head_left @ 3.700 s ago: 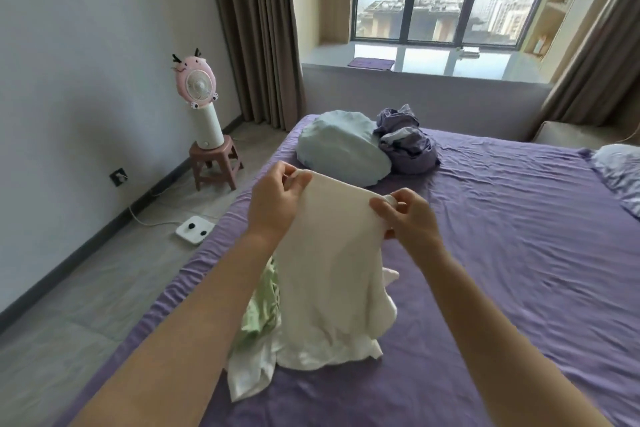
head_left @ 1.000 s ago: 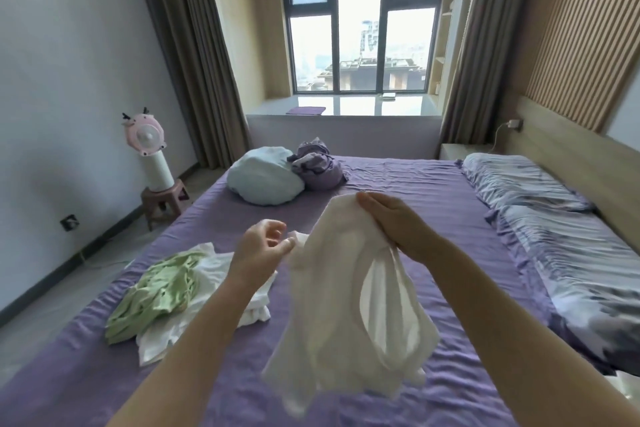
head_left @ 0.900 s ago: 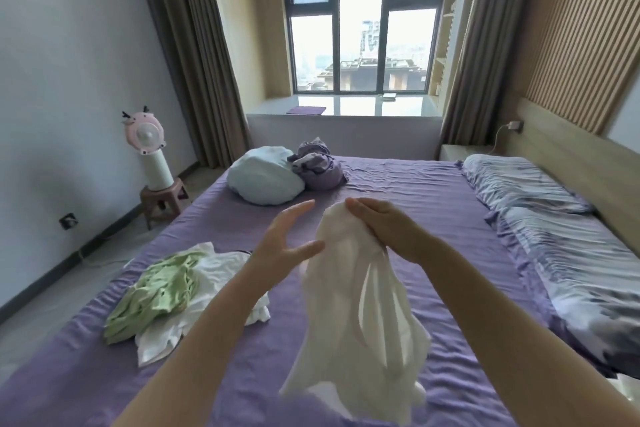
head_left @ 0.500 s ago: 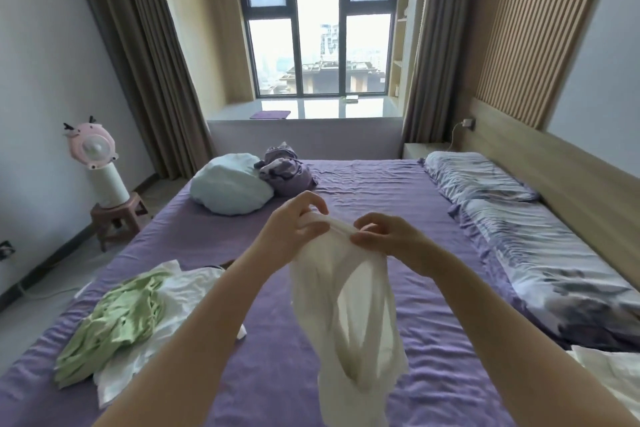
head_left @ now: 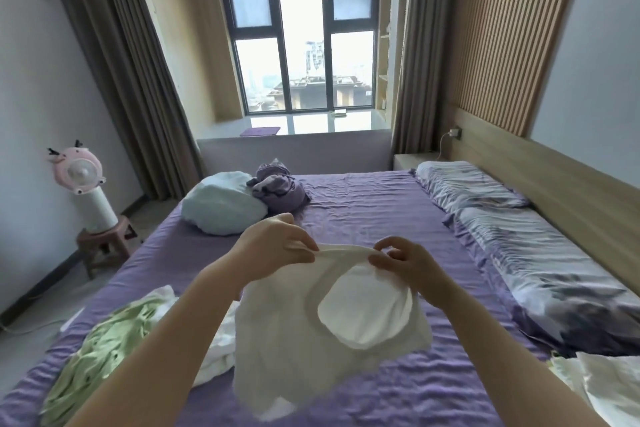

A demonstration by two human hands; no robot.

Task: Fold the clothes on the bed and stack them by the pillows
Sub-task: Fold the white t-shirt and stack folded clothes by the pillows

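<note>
On the far left I see a pink fan (head_left: 79, 170) on a small stool (head_left: 104, 243) beside the bed, against the wall. Near left on the purple sheet (head_left: 377, 211) lies a crumpled green garment (head_left: 104, 347), with a white garment (head_left: 218, 350) bunched just beside it and partly under my left forearm. Farther back, left of centre, a pale blue pillow (head_left: 221, 206) sits touching a heap of purple clothes (head_left: 278, 189).

In the centre, my left hand (head_left: 273, 248) pinches the top edge of the cream top (head_left: 311, 329) between thumb and fingers, clenched on the cloth. My right hand (head_left: 405, 262) grips the same edge a little to the right, thumb and forefinger closed on the fabric, the other fingers curled. The top hangs from both hands above the middle of the bed, its edge stretched between them, a round opening showing the inner layer; its lower part is blurred, and I cannot tell if it touches the sheet.

To the right, two patterned pillows (head_left: 540, 253) lie along the headboard (head_left: 568, 184). At the near right corner, some white cloth (head_left: 609, 381) lies just beside the nearer pillow.
</note>
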